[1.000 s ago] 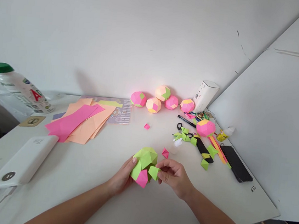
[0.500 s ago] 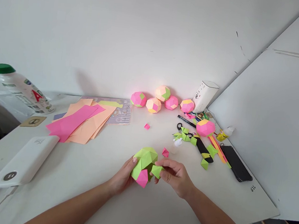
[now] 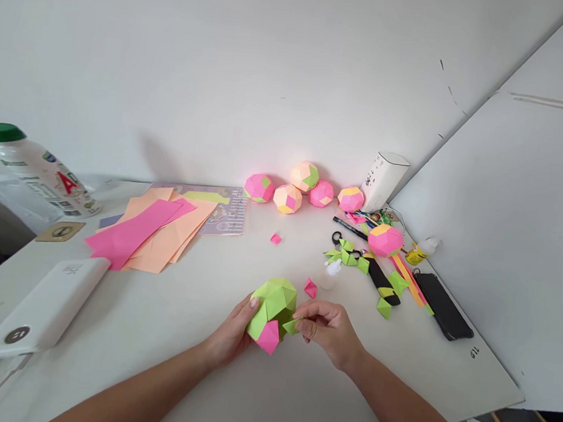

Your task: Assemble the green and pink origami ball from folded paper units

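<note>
A half-built paper ball of green folded units with one pink unit sits low over the white table near its front. My left hand cups it from the left, fingers curled round its side. My right hand pinches a small green folded unit against the ball's right side. A loose pink folded piece lies just behind the ball.
Several finished paper balls sit by the wall, another among green units, scissors and a pen. Pink and orange sheets lie at left, with a white power bank, a bottle, a black phone, a glue bottle.
My right hand has pushed the green unit in closer to the ball's right side. The left hand and the ball have stayed in place.
</note>
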`<state>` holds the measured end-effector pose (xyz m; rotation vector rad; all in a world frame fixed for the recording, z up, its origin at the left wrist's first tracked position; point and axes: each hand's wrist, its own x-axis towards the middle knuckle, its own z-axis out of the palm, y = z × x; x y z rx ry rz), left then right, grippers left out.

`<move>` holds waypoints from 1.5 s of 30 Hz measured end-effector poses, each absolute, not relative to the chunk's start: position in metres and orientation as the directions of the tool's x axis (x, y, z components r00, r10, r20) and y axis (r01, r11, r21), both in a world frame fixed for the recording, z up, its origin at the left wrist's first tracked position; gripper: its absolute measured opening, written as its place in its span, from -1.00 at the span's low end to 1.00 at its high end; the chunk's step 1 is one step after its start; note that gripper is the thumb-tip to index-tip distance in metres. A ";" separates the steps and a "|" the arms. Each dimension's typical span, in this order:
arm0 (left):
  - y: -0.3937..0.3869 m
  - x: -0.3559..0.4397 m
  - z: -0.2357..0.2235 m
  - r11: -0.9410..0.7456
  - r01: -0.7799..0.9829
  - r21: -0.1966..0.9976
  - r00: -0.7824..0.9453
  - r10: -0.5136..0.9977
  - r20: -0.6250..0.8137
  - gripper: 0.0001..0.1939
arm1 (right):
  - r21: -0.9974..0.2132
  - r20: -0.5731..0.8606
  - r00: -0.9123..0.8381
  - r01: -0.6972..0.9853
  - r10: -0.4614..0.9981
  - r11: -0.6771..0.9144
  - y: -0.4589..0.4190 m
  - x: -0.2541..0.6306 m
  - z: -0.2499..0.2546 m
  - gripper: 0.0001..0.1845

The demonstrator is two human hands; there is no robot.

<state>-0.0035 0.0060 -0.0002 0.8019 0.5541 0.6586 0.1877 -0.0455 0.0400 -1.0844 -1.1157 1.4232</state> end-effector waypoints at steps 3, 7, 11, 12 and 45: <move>0.005 -0.003 0.001 0.500 -0.301 0.812 0.672 0.716 -0.192 -0.36 | -0.991 -0.018 -0.080 -0.131 0.997 -0.028 -0.048 0.186 0.040 -0.87; 0.002 -0.003 0.001 0.462 -0.287 0.839 0.655 0.734 -0.179 -0.37 | -0.995 -0.016 -0.066 -0.099 0.998 -0.023 -0.051 0.184 0.040 -0.81; 0.002 -0.004 -0.005 0.433 -0.261 0.863 0.624 0.757 -0.191 -0.39 | -0.994 -0.042 -0.059 -0.100 0.997 -0.047 -0.051 0.181 0.039 -0.87; 0.002 -0.004 -0.006 0.422 -0.255 0.870 0.617 0.763 -0.190 -0.39 | -0.994 -0.046 -0.059 -0.101 0.997 -0.051 -0.051 0.181 0.038 -0.88; 0.000 -0.009 -0.015 0.318 -0.203 0.926 0.635 0.763 -0.123 -0.44 | -0.999 -0.044 0.069 -0.030 0.997 -0.042 -0.050 0.179 0.041 -0.84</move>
